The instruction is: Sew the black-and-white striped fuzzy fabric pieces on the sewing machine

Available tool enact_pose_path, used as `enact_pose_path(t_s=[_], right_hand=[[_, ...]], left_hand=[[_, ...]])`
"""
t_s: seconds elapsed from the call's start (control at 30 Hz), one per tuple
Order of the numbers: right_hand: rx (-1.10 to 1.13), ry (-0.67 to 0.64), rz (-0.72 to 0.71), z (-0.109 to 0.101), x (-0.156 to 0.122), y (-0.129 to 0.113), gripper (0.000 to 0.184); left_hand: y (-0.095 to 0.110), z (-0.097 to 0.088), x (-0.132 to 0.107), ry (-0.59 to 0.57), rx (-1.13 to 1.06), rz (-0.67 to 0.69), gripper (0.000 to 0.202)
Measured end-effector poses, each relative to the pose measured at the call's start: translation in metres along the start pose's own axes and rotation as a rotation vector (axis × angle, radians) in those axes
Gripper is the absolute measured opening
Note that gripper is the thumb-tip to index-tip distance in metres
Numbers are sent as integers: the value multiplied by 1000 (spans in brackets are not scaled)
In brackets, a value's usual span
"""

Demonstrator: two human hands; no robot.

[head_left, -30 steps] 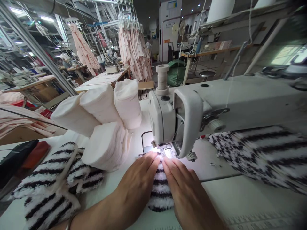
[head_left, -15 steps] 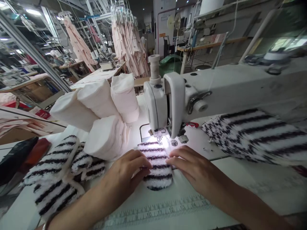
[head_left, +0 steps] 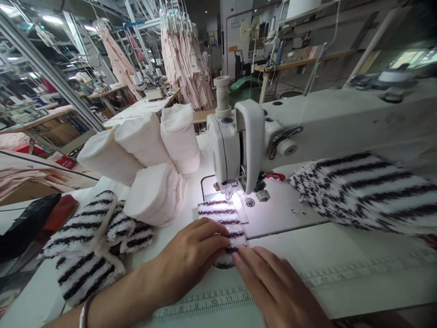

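A black-and-white striped fleece piece (head_left: 221, 217) is being pressed flat at bottom centre, its long axis running up the frame toward the sewing machine's presser foot (head_left: 226, 187), with its far edge lying just short of it. It is not being grasped: the open left hand (head_left: 191, 257) is being laid along its left side, and the outstretched right hand (head_left: 269, 284) is being rested on its near end. The white machine bed (head_left: 283, 212) is being left uncovered to its right.

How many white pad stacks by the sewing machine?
4 white pad stacks: leftmost, middle, upright one beside the sewing machine, and one in front. Others could be hidden behind them.
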State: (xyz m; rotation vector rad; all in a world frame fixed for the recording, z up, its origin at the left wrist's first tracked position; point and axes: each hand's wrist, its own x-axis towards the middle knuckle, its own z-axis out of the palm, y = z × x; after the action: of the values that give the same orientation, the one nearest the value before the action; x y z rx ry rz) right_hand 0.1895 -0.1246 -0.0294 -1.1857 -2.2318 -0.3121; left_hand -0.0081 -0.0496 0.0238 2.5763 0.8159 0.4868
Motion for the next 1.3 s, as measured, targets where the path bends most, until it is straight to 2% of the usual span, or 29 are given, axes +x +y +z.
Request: enact_pose_path(t_s=[0.1, 0.27, 0.43, 0.57, 0.77, 0.97, 1.17, 1.3], right_hand=[[-23, -30, 21, 6, -8, -3, 41], [-27, -39, 2, 3, -1, 2, 36], [-59, -43, 12, 5, -3, -1, 34], [-44, 45, 73, 15, -6, -6, 36], [-41, 65, 108, 25, 8, -4, 38], [-85, -30, 81, 30, 26, 5, 39], [-86, -33, 68, 28, 41, 15, 41], [-32, -41, 79, 28, 46, 23, 49]], left_hand=[[-2, 3, 1, 1, 25, 10, 18], [-1, 1, 4, -5, 14, -49, 18], [-2, 0, 4, -71, 85, 59, 21], [-6, -3, 4, -136, 118, 84, 26], [-14, -6, 8, -113, 80, 53, 26], [-32, -3, 15, -19, 90, 51, 27], [-46, -5, 17, -41, 116, 38, 33], [-55, -2, 13, -30, 145, 21, 36]])
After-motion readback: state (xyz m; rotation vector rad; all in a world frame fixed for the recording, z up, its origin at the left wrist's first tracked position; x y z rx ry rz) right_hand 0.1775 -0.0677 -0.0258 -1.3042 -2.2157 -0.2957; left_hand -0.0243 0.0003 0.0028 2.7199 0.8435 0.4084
